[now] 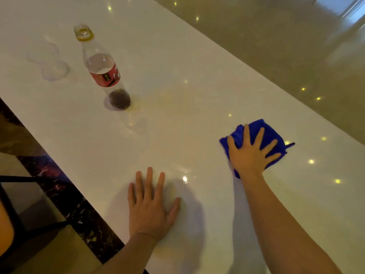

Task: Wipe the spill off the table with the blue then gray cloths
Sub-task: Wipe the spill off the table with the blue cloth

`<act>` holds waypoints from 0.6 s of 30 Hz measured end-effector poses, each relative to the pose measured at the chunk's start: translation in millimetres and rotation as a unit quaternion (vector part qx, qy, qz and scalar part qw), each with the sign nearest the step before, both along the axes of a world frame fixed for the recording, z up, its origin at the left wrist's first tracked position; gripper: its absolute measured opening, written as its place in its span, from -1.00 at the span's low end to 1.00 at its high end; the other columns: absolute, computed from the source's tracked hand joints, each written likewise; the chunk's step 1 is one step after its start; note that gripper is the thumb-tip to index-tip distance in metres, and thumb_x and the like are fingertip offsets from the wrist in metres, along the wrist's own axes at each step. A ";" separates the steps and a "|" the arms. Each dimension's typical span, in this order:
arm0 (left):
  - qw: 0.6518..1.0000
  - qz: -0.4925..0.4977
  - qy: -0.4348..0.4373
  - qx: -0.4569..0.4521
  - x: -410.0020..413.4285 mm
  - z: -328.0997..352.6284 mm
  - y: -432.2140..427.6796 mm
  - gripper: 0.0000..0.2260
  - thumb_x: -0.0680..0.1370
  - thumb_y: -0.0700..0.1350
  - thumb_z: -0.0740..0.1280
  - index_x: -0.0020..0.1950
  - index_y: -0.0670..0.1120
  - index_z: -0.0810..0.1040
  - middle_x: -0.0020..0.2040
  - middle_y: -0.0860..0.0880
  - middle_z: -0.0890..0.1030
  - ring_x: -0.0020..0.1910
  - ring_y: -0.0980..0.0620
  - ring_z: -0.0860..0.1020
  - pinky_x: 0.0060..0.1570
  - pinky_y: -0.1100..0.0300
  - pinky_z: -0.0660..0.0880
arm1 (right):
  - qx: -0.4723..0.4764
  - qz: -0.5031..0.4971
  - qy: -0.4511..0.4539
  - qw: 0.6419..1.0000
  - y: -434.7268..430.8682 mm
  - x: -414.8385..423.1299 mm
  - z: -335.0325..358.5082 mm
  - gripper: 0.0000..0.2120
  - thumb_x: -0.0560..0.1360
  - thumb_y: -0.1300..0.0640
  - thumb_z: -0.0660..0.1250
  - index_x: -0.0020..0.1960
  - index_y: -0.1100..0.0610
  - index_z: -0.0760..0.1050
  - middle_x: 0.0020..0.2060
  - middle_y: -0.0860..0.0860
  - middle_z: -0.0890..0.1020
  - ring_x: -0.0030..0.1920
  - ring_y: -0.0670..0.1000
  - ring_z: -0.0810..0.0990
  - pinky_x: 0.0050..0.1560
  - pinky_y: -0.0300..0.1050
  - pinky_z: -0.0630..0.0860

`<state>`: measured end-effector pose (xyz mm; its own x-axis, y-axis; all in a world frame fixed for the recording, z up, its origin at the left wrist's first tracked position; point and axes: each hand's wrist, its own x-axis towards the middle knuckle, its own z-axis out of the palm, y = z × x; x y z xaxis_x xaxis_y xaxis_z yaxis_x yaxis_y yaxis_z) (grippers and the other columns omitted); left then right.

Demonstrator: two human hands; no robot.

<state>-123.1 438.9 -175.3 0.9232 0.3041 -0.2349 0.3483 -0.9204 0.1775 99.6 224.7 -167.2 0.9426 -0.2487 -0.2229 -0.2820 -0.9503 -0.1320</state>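
Observation:
My right hand (250,153) presses flat, fingers spread, on a crumpled blue cloth (273,133) on the glossy white table (177,66), toward its right side. My left hand (150,206) lies flat and open on the bare tabletop near the front edge, holding nothing. A faint yellowish wet smear (167,95) shows on the table between the bottle and the cloth. No gray cloth is in view.
An uncapped plastic bottle (102,70) with a red label and a little dark liquid stands at the back left. Clear glasses (53,64) lie left of it. A dark chair (11,210) stands beyond the table's left edge; glossy floor (276,46) lies beyond the far edge.

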 end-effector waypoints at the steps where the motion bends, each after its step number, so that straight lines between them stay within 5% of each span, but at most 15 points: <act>1: 1.000 0.005 0.001 0.001 0.1 -1.3 2.0 -0.27 0.52 0.41 -0.04 0.61 0.07 0.11 0.65 -0.11 0.05 0.62 -0.22 -0.07 0.52 -0.21 -0.06 | 0.017 -0.018 0.009 1.000 28.4 -0.7 2.4 -0.22 0.51 -0.50 -0.09 0.64 -0.22 -0.08 0.67 0.06 -0.09 0.59 0.43 -0.20 0.45 0.57 -0.26; 5: 1.000 0.014 -0.007 -0.004 -1.2 -2.5 3.5 -0.26 0.51 0.43 -0.02 0.61 0.10 0.08 0.66 -0.07 0.01 0.62 -0.18 -0.10 0.53 -0.19 -0.07 | 0.025 0.228 -0.011 0.973 92.3 -76.1 -6.9 -0.23 0.49 -0.50 -0.06 0.63 -0.23 0.00 0.66 0.06 0.00 0.58 0.45 -0.16 0.43 0.56 -0.30; 8: 1.000 0.011 -0.010 -0.004 -1.6 -4.3 1.2 -0.24 0.50 0.43 -0.01 0.61 0.08 0.09 0.65 -0.08 0.02 0.62 -0.17 -0.12 0.54 -0.18 -0.06 | 0.002 0.354 -0.038 0.934 30.1 -118.6 -12.5 -0.27 0.48 -0.52 0.01 0.59 -0.29 0.10 0.65 0.01 0.12 0.60 0.41 -0.04 0.48 0.55 -0.10; 10: 1.000 0.011 -0.008 0.000 -1.0 -4.5 0.7 -0.24 0.50 0.44 -0.05 0.62 0.07 0.09 0.66 -0.08 0.01 0.62 -0.16 -0.14 0.54 -0.19 -0.07 | -0.005 0.333 -0.040 0.942 -25.7 -110.0 -8.8 -0.29 0.46 -0.51 0.07 0.57 -0.33 0.15 0.64 -0.02 0.17 0.60 0.38 0.00 0.49 0.53 -0.04; 13: 1.000 0.012 -0.006 0.000 -0.5 -3.6 -0.8 -0.23 0.50 0.44 -0.08 0.62 0.07 0.09 0.65 -0.09 0.01 0.62 -0.17 -0.15 0.54 -0.19 -0.08 | -0.013 0.145 -0.003 0.989 -61.9 -67.1 -1.8 -0.29 0.50 -0.49 0.03 0.60 -0.31 0.07 0.66 0.00 0.06 0.61 0.35 -0.07 0.53 0.48 -0.14; 16: 1.000 0.010 -0.006 0.001 -0.8 -3.8 -0.9 -0.24 0.51 0.44 -0.09 0.62 0.08 0.06 0.66 -0.08 -0.01 0.62 -0.18 -0.15 0.54 -0.18 -0.12 | 0.012 -0.055 -0.001 0.998 -4.4 -31.4 -0.3 -0.25 0.52 -0.49 -0.06 0.63 -0.25 -0.06 0.67 0.06 -0.06 0.59 0.42 -0.18 0.47 0.56 -0.23; 18: 1.000 0.014 -0.007 -0.002 -0.6 -4.1 0.4 -0.24 0.50 0.46 -0.08 0.62 0.11 0.02 0.66 -0.06 -0.04 0.62 -0.16 -0.17 0.55 -0.15 -0.17 | 0.036 -0.016 0.014 0.999 54.3 -34.9 -0.6 -0.22 0.49 -0.50 -0.04 0.63 -0.23 -0.04 0.67 0.09 -0.07 0.58 0.45 -0.20 0.44 0.58 -0.29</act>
